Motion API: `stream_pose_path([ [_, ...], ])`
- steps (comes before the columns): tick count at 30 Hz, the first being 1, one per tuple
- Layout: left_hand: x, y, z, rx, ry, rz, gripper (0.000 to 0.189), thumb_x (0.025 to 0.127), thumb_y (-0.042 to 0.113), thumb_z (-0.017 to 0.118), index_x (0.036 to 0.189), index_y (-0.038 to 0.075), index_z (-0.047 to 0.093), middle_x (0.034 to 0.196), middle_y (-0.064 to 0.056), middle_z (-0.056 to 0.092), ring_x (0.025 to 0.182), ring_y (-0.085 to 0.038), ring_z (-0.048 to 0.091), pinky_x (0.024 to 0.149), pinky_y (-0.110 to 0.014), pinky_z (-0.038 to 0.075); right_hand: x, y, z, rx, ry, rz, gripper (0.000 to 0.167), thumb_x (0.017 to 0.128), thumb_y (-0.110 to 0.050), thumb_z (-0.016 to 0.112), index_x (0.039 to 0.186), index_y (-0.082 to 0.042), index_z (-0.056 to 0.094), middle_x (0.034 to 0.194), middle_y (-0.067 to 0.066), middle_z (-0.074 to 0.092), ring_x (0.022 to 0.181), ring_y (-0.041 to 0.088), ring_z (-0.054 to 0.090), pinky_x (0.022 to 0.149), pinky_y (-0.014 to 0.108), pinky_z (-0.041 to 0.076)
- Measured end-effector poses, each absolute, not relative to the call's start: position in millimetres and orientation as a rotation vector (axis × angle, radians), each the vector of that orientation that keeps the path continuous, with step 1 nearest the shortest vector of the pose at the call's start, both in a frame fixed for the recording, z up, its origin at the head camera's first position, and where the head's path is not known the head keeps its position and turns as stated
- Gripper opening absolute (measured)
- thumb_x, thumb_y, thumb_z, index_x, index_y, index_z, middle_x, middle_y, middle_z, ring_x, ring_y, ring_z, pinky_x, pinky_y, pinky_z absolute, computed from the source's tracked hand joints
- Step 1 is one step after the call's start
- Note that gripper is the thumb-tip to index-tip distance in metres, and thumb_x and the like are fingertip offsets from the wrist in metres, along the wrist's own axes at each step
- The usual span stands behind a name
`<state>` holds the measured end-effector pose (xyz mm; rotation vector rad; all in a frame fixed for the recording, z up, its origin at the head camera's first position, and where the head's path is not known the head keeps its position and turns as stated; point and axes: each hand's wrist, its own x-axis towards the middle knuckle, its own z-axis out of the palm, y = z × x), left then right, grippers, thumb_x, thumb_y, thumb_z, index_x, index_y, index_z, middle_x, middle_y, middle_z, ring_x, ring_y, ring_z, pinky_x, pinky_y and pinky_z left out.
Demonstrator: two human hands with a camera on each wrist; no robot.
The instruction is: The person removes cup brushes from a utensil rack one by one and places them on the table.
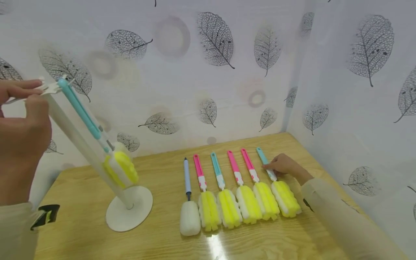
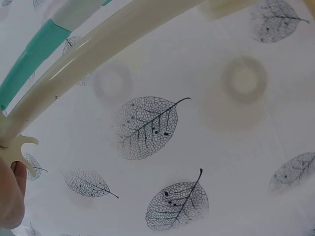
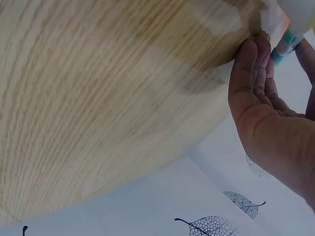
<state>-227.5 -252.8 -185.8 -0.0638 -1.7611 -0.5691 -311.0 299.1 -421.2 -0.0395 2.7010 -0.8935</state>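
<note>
My left hand (image 1: pixel 24 126) pinches the hooked top of a white stand (image 1: pixel 82 144), in the head view at left. A teal-handled sponge brush (image 1: pixel 121 169) hangs from that top, its yellow and white head downward. In the left wrist view the fingers (image 2: pixel 11 201) show at the stand's hooks (image 2: pixel 22 147). At the right end of a row of brushes, my right hand (image 1: pixel 284 165) pinches the handle of another teal-handled sponge brush (image 1: pixel 286 198), which lies on the table. In the right wrist view, thumb and fingers (image 3: pixel 250 81) stand on either side of its handle.
Left of that brush lie several more: pink-handled ones (image 1: pixel 249 204), a teal-handled one (image 1: pixel 229 208) and a white-headed one with a blue-grey handle (image 1: pixel 190 218). The stand's round base (image 1: pixel 139 213) rests on the wooden table (image 1: pixel 162 245). Leaf-patterned sheets (image 1: pixel 182 83) hang behind and at right.
</note>
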Motion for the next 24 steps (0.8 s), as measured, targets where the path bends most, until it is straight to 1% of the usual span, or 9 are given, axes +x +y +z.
stream_pose_path([
  [3,-225.8,-252.2,-185.4,-0.054,-1.762,-0.57,0.035,0.088,0.021,0.047,0.099,-0.006,0.067,0.11,0.019,0.065,0.111,0.0,0.055,0.099,-0.02,0.036,-310.7,297.7,-420.4,-0.052,2.703,-0.884,0.038,0.089,-0.033,0.066,0.06,-0.009,0.058,0.05,-0.003,0.044,0.046,0.007,0.035,0.049,0.023,0.035],
  [7,-224.9,-250.8,-184.4,-0.072,-1.739,-0.54,0.036,0.09,0.021,0.046,0.099,-0.008,0.066,0.112,0.015,0.066,0.11,0.0,0.056,0.099,-0.021,0.036,-308.8,296.4,-419.1,-0.079,2.695,-0.907,0.043,0.089,-0.033,0.065,0.055,-0.011,0.05,0.047,-0.004,0.04,0.043,0.007,0.031,0.048,0.024,0.032],
  [10,-223.8,-250.0,-184.0,-0.117,-1.73,-0.498,0.036,0.091,0.019,0.045,0.103,-0.008,0.067,0.112,0.0,0.068,0.107,-0.015,0.061,0.098,-0.022,0.037,-307.3,296.8,-419.5,-0.083,2.694,-0.924,0.044,0.09,-0.034,0.064,0.055,-0.011,0.049,0.048,-0.003,0.039,0.044,0.008,0.03,0.049,0.025,0.033],
  [12,-221.7,-250.0,-183.4,-0.151,-1.747,-0.478,0.036,0.09,0.017,0.045,0.106,-0.005,0.069,0.111,-0.011,0.068,0.105,-0.026,0.062,0.098,-0.023,0.038,-306.4,297.6,-420.3,-0.068,2.697,-0.935,0.045,0.091,-0.036,0.063,0.056,-0.012,0.048,0.049,-0.003,0.041,0.046,0.008,0.031,0.05,0.025,0.033],
  [14,-218.8,-249.4,-182.9,-0.156,-1.784,-0.464,0.037,0.091,0.016,0.044,0.112,0.001,0.069,0.112,-0.018,0.066,0.103,-0.035,0.06,0.098,-0.024,0.038,-305.8,299.0,-421.6,-0.047,2.69,-0.961,0.045,0.091,-0.037,0.062,0.056,-0.012,0.047,0.05,-0.002,0.041,0.047,0.009,0.032,0.051,0.026,0.034],
  [17,-214.2,-247.6,-181.1,-0.141,-1.861,-0.449,0.039,0.092,0.017,0.042,0.118,0.003,0.067,0.115,-0.02,0.064,0.107,-0.036,0.058,0.098,-0.022,0.036,-305.3,301.1,-423.7,-0.018,2.685,-0.986,0.047,0.091,-0.04,0.06,0.058,-0.011,0.046,0.052,-0.002,0.042,0.049,0.01,0.033,0.052,0.026,0.034],
  [20,-209.3,-243.5,-179.6,-0.094,-1.941,-0.422,0.042,0.094,0.021,0.039,0.122,0.006,0.066,0.121,-0.018,0.061,0.111,-0.035,0.055,0.097,-0.028,0.039,-304.0,303.1,-424.6,-0.003,2.691,-1.024,0.046,0.092,-0.043,0.058,0.068,-0.005,0.056,0.06,0.0,0.05,0.055,0.013,0.042,0.057,0.028,0.04],
  [23,-205.0,-239.9,-178.9,-0.067,-1.994,-0.409,0.044,0.095,0.024,0.036,0.122,0.006,0.066,0.126,-0.014,0.059,0.115,-0.033,0.054,0.097,-0.041,0.042,-300.5,304.4,-422.1,-0.006,2.724,-1.07,0.051,0.094,-0.046,0.054,0.088,0.004,0.061,0.075,0.01,0.059,0.068,0.02,0.052,0.064,0.031,0.043],
  [24,-204.5,-239.2,-178.8,-0.069,-1.996,-0.407,0.044,0.096,0.024,0.036,0.121,0.006,0.066,0.126,-0.013,0.06,0.115,-0.033,0.055,0.097,-0.045,0.042,-298.9,304.2,-420.4,-0.011,2.742,-1.088,0.053,0.094,-0.046,0.053,0.096,0.006,0.061,0.084,0.013,0.061,0.075,0.023,0.055,0.067,0.032,0.045],
])
